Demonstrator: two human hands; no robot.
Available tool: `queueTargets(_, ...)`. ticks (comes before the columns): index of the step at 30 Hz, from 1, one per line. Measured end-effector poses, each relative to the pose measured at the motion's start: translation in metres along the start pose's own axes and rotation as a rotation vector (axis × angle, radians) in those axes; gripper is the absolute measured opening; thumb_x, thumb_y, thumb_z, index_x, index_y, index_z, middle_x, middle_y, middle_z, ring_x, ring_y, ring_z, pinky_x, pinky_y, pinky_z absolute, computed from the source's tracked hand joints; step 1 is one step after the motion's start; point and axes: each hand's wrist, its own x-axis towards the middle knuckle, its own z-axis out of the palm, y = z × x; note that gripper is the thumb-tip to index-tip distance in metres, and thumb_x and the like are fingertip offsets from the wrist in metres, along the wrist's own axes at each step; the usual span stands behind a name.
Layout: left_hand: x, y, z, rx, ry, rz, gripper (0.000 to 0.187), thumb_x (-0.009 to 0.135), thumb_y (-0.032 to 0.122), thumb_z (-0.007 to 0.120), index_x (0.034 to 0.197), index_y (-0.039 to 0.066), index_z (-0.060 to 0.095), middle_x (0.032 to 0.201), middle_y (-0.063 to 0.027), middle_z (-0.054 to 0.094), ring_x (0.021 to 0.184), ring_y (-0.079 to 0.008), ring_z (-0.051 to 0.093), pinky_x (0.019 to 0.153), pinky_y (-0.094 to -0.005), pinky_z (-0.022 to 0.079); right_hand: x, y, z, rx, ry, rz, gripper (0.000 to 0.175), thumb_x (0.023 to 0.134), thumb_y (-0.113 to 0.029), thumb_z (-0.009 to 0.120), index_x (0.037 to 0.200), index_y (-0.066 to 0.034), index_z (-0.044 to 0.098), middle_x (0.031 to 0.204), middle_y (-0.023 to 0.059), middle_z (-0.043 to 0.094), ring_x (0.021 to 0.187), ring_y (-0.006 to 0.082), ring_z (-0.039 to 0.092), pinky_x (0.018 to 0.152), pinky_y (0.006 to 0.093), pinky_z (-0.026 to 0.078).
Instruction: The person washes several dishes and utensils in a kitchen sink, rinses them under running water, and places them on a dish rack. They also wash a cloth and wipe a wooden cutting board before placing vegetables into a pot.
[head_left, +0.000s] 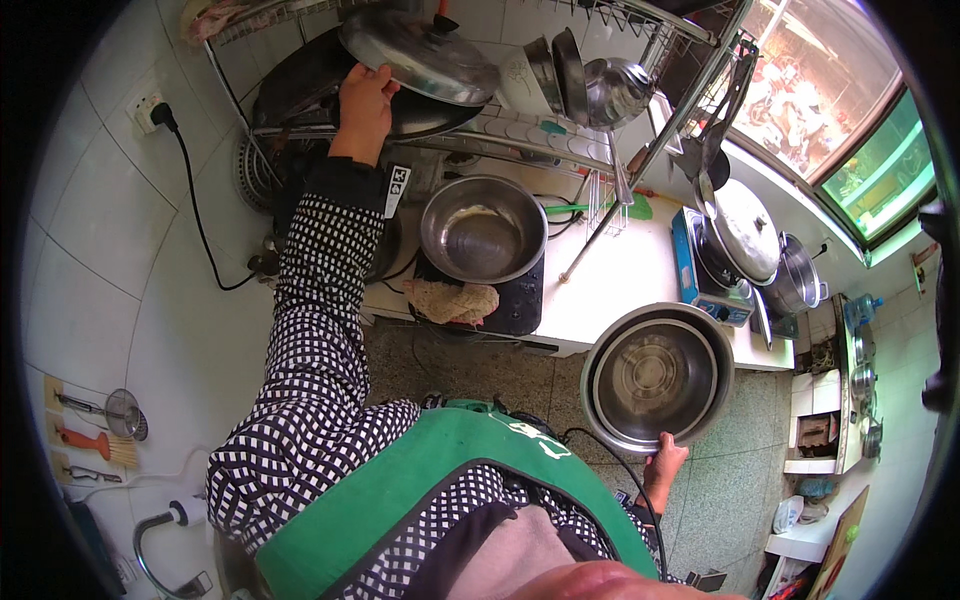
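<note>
My left hand (365, 105) is raised to the metal rack and grips the rim of a large domed metal lid (431, 56), thumb and fingers on its near edge. Behind and below the lid are dark woks. Low on the right, my right hand (664, 465) holds two nested stainless steel basins (590, 390) by their near rim; the insides face up. Between my hands another steel basin (484, 232) rests on a black induction cooker (525, 311) on the counter. A rumpled beige cloth (450, 301) lies against its near side.
The rack's chrome rail (525, 148) and slanting post (600, 229) stand over the white counter (622, 262). Bowls and a colander (616, 94) lean on the shelf. At right are a blue gas stove (697, 259), a lidded pan (742, 229) and a steel pot (795, 277). A black cable hangs left.
</note>
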Motion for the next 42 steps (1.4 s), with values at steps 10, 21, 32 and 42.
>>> queueTargets(10, -0.02, 0.013, -0.01, -0.094, 0.013, -0.009, 0.023, 0.085, -0.001, 0.052, 0.107, 0.004, 0.052, 0.089, -0.0017, 0.055, 0.075, -0.0105, 0.051, 0.064, -0.023, 0.043, -0.016, -0.042, 0.02, 0.027, -0.113, -0.177, 0.018, 0.072, -0.01, 0.059, 0.085, 0.0001, 0.051, 0.074, 0.0043, 0.053, 0.06, 0.0142, 0.05, 0.047, 0.0296, 0.04)
queueTargets(21, -0.118, 0.049, -0.081, -0.128, 0.004, -0.047, 0.028, 0.088, 0.001, 0.047, 0.115, 0.004, 0.047, 0.097, -0.0009, 0.054, 0.076, -0.0077, 0.048, 0.064, -0.0215, 0.04, -0.005, -0.115, -0.031, -0.648, 0.134, -1.117, 0.04, 0.081, -0.018, 0.058, 0.114, 0.0032, 0.049, 0.107, 0.0163, 0.058, 0.09, 0.0231, 0.059, 0.074, 0.0325, 0.047)
queueTargets(32, -0.217, 0.104, -0.169, -0.152, 0.027, -0.005, 0.027, 0.088, 0.003, 0.048, 0.115, 0.004, 0.044, 0.091, -0.0003, 0.054, 0.063, -0.0068, 0.042, 0.054, -0.0189, 0.037, -0.046, -0.257, 0.055, -0.621, 0.026, -1.929, 0.044, 0.09, -0.005, 0.042, 0.132, 0.0004, 0.028, 0.128, 0.0246, 0.039, 0.109, 0.0368, 0.049, 0.087, 0.0393, 0.046)
queueTargets(42, -0.265, 0.132, -0.209, -0.126, 0.257, 0.019, 0.028, 0.087, 0.0, 0.046, 0.114, 0.004, 0.043, 0.092, -0.0009, 0.054, 0.065, -0.0068, 0.044, 0.053, -0.0172, 0.037, -0.068, -0.347, 0.275, -0.538, 0.093, -2.499, 0.042, 0.078, -0.003, 0.056, 0.119, -0.0037, 0.047, 0.121, 0.021, 0.048, 0.079, 0.0221, 0.064, 0.054, 0.024, 0.052)
